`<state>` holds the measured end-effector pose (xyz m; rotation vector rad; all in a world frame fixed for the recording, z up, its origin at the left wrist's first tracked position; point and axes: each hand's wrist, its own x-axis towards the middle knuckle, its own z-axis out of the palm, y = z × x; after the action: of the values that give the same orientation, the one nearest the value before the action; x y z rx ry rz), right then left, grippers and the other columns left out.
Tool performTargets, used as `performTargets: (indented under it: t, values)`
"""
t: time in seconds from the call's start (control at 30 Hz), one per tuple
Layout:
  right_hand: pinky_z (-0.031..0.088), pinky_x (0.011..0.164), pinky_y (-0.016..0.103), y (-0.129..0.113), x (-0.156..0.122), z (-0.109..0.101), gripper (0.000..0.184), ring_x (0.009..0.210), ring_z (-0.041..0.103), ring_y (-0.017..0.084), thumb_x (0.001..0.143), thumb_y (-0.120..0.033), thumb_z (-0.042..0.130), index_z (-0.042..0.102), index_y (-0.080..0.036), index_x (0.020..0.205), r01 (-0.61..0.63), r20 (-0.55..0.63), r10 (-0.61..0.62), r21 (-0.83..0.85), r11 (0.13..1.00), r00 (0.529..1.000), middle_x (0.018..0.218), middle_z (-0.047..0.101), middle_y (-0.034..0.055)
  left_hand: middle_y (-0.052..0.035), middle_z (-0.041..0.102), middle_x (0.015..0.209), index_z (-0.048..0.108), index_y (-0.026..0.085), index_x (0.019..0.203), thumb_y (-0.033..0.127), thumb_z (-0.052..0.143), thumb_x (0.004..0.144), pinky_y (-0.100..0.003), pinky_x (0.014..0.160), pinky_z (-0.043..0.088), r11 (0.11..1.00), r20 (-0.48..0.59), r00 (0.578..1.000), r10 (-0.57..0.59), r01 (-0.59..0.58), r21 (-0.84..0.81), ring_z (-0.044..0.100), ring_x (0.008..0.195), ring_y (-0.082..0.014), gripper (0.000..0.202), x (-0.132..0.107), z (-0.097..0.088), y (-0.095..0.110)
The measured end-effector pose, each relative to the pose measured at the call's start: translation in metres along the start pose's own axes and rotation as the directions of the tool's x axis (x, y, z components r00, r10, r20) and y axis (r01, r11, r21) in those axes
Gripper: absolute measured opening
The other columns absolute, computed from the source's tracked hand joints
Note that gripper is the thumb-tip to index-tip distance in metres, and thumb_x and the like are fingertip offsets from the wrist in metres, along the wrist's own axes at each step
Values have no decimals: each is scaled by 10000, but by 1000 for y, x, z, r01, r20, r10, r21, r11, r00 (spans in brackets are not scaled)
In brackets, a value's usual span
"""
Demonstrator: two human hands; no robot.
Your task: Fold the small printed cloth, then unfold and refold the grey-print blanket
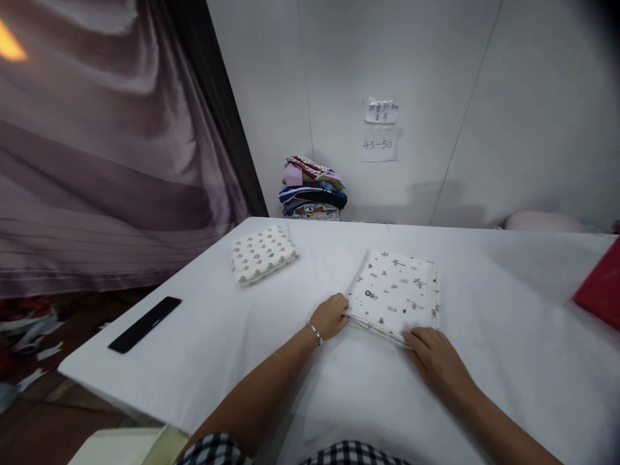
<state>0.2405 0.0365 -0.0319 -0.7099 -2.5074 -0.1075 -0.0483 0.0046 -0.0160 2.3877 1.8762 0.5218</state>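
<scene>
A folded white cloth (pixel 392 290) printed with small plants and animals lies on the white table (pixel 271 349) in front of me. My left hand (pixel 330 316), with a bracelet at the wrist, grips its near left corner. At the near right corner, my right hand (pixel 436 355) has its fingers on top of the edge, the thumb hidden below. Both hands are closed on the layered near edge. To the left, apart from my hands, rests a second folded cloth (pixel 264 254), white with a grey and coloured pattern.
A dark flat strip (pixel 145 324) lies near the table's left edge. Behind the table a stack of folded fabrics (pixel 314 188) stands against the wall. A red object (pixel 600 290) sits at the right edge. A pinkish curtain (pixel 97 148) hangs at left.
</scene>
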Motion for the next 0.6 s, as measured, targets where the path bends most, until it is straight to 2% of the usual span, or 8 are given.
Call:
performTargets:
  t: [0.1,0.27,0.47,0.6]
  values:
    - [424,738,350,9,-11,-2,260,863,539,200,868,-142,412,575,-183,1067,34,-45,-33,23,999,998,967,608,95,-45,518,916,442,192,871,102,451,699,-296,777,415,999,11,999,49,-49,14,483,881,-179,194,2,-3,0]
    - [424,729,344,20,-10,-11,258,826,546,191,854,-92,411,604,-180,1002,57,-103,-57,-1,998,993,908,629,81,-50,517,889,445,188,846,92,443,691,-304,758,420,998,-21,999,35,-34,62,486,855,-184,182,1,-2,10]
    - [430,710,332,26,-20,-23,252,806,546,173,868,-115,420,576,-195,1048,68,8,-69,63,996,998,910,626,68,-50,527,879,446,189,820,79,456,675,-302,752,423,997,16,998,56,-56,55,487,866,-186,183,-8,5,24]
    - [440,750,348,23,-27,-22,273,854,544,178,865,-143,447,541,-192,1116,50,13,-51,99,994,999,973,609,84,-46,533,884,442,194,808,76,453,675,-302,747,424,997,30,999,33,-35,72,490,865,-184,178,-8,0,24]
